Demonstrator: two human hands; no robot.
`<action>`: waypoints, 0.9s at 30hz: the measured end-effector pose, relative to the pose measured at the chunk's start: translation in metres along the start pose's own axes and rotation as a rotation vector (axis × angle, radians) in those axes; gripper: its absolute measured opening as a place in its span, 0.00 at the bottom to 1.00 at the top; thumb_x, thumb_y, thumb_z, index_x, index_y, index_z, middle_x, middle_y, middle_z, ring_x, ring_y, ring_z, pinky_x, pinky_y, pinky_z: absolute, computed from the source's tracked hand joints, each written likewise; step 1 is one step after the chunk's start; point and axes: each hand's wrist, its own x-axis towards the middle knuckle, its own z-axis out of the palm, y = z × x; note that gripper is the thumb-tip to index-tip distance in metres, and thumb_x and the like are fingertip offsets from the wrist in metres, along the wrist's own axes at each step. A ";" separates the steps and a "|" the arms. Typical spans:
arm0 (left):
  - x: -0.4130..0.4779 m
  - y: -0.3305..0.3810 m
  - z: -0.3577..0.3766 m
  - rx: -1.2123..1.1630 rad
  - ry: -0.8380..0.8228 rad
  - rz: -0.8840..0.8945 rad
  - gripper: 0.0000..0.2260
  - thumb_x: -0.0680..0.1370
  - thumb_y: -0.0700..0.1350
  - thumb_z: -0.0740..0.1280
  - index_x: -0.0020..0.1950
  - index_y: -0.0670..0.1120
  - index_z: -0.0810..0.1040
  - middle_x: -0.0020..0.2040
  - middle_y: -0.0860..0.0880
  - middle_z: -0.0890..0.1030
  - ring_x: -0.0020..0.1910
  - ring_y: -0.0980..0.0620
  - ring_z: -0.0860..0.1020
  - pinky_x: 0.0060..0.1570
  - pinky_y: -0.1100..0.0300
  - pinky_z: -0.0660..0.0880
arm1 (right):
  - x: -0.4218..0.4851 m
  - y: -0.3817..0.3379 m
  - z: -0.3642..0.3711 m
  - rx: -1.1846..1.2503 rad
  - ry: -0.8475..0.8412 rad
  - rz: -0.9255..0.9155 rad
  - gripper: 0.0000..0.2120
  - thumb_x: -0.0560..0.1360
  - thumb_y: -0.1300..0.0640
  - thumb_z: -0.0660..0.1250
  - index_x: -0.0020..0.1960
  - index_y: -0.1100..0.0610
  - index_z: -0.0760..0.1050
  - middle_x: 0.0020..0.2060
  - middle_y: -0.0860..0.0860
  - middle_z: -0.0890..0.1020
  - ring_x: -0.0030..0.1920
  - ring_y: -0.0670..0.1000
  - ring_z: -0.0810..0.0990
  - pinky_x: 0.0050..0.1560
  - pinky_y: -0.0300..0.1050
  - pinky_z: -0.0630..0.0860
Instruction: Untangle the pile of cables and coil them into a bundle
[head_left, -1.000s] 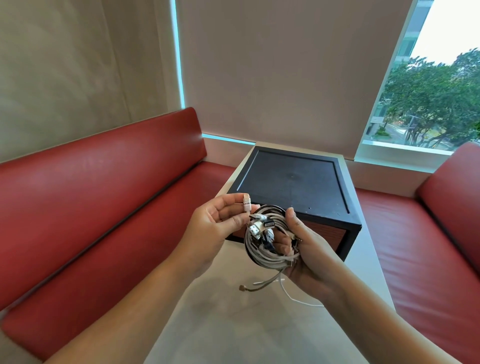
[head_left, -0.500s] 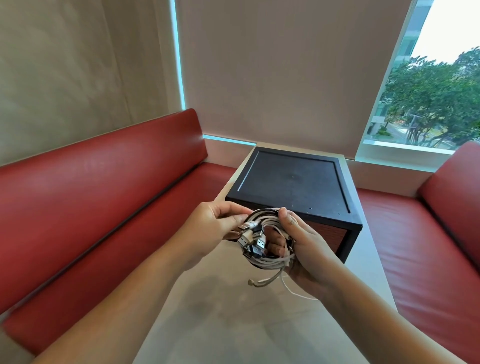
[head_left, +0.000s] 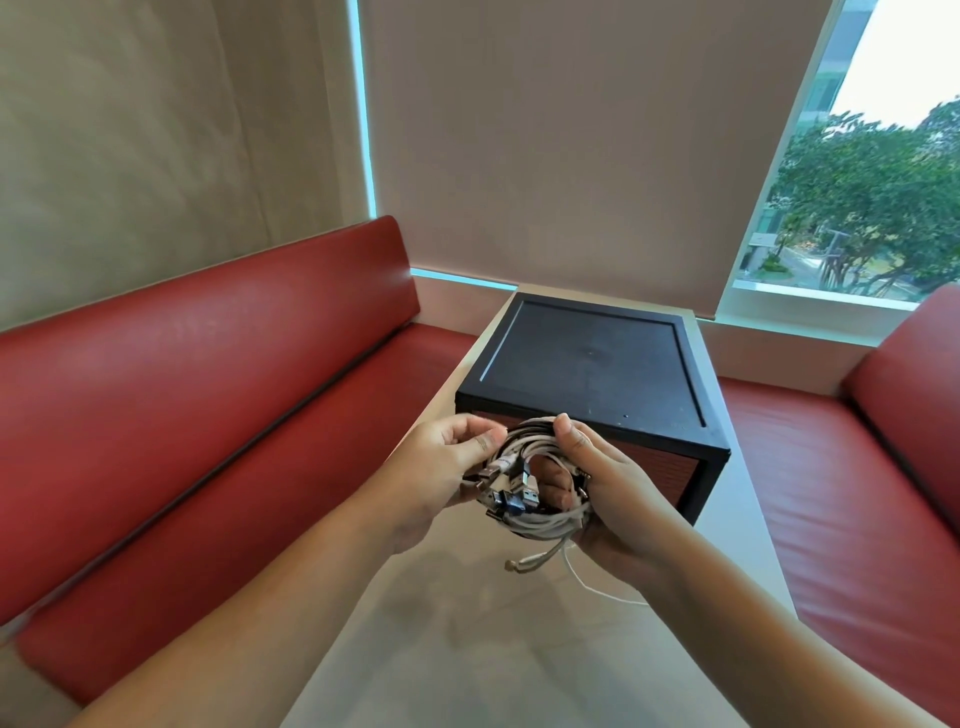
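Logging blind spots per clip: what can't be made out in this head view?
Head view only:
- Coil: loops overlap, so cables can't be counted.
- Right hand: fingers mostly behind the coil.
- Box: front partly covered by left hand and coil.
- Plugs: too small to identify.
- Thin wire: far end hidden under the right wrist.

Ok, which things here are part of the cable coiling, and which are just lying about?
Part of the job:
cables, mostly coiled, two ends hanging loose
left hand, pinching them
right hand, gripping the coil

Just lying about:
box
table
bench
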 end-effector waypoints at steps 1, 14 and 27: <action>0.002 -0.002 -0.001 -0.043 0.020 -0.005 0.05 0.79 0.45 0.67 0.54 0.47 0.75 0.48 0.46 0.80 0.38 0.55 0.78 0.41 0.59 0.77 | 0.001 -0.001 0.000 0.010 0.000 0.004 0.13 0.79 0.48 0.61 0.54 0.58 0.73 0.28 0.51 0.69 0.24 0.46 0.67 0.31 0.39 0.69; 0.006 0.010 -0.001 0.143 -0.434 -0.182 0.21 0.74 0.58 0.65 0.58 0.45 0.80 0.53 0.45 0.84 0.52 0.48 0.81 0.49 0.57 0.78 | 0.010 -0.021 -0.002 -0.430 -0.078 0.096 0.20 0.75 0.50 0.66 0.63 0.58 0.72 0.52 0.59 0.82 0.50 0.57 0.83 0.50 0.51 0.80; 0.012 0.007 0.001 0.109 -0.449 -0.153 0.23 0.70 0.60 0.64 0.53 0.43 0.81 0.43 0.49 0.84 0.39 0.54 0.82 0.37 0.63 0.78 | 0.021 -0.023 -0.006 -0.666 0.021 0.116 0.29 0.73 0.31 0.52 0.60 0.49 0.76 0.58 0.54 0.81 0.58 0.54 0.80 0.64 0.56 0.74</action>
